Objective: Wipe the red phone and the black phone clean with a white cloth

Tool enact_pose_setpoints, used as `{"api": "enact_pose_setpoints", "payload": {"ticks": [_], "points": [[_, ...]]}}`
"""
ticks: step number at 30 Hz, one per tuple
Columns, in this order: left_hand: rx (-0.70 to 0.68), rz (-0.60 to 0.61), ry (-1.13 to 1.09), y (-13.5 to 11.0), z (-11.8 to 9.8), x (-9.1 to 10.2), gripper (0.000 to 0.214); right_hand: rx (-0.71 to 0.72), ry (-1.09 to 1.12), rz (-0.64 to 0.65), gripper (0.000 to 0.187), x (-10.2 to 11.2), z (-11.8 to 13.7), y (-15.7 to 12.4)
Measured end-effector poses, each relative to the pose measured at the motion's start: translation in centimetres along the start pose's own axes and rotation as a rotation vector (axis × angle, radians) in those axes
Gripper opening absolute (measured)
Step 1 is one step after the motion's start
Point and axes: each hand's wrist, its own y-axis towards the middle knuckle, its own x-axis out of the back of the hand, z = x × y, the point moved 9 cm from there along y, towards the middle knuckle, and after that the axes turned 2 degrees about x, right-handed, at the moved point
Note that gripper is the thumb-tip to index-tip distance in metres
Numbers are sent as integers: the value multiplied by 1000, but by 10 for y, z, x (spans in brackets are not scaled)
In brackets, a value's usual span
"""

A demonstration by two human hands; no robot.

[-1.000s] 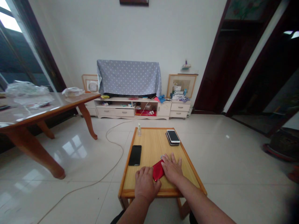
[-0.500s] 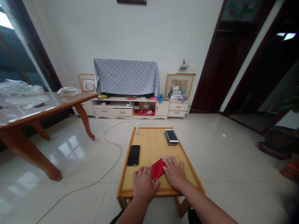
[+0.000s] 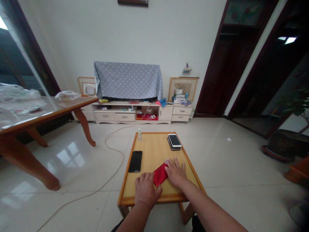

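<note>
A red phone (image 3: 160, 174) lies tilted on the small wooden table (image 3: 154, 151), near its front edge. My left hand (image 3: 145, 190) rests on the table with its fingers curled against the phone's lower left end. My right hand (image 3: 175, 172) lies flat with fingers spread, pressing on the phone's right side. A black phone (image 3: 135, 161) lies face up to the left, apart from both hands. Two stacked phones (image 3: 174, 141), the top one white-edged, sit at the table's far right. A small clear bottle (image 3: 139, 134) stands at the far left corner.
A large wooden table (image 3: 36, 112) with plastic bags stands at the left. A low TV cabinet (image 3: 142, 112) under a dotted grey cloth (image 3: 127, 80) lines the far wall. A white cable (image 3: 113, 154) snakes over the tiled floor. Dark doorways open at the right.
The view has drifted rightward, so everything sits slightly further left. Both hands stay on the red phone, which has hardly moved on the table.
</note>
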Motion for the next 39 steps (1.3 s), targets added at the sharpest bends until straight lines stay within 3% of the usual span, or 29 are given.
{"api": "enact_pose_setpoints", "payload": {"ticks": [3,8,10,13,15,20,22,27,33,39], "points": [[-3,3,5,-1,-1,1,48,21,25,-4,58,-6,15,-3],[-13,-7,-6,-1,-1,2,40,269,62,2,56,-20,45,-33],[-18,-4,1,-1,-1,2,43,210,46,8,56,-15,34,-31],[-13,0,12,-1,0,1,50,3,16,-1,57,-6,9,-21],[-9,7,11,-1,0,1,50,-14,19,0,57,-8,9,-21],[-9,-2,14,-2,0,2,43,262,56,15,56,-23,41,-40],[-13,-12,20,-2,0,2,45,202,54,-1,57,-19,28,-38],[-18,-24,33,-1,-1,1,50,-103,8,-52,60,-8,-20,-32],[-25,-35,28,-1,-1,-2,50,122,-20,-45,60,-22,11,-62],[-4,-9,30,0,-2,-2,53,-81,2,-32,60,-14,-12,-60]]}}
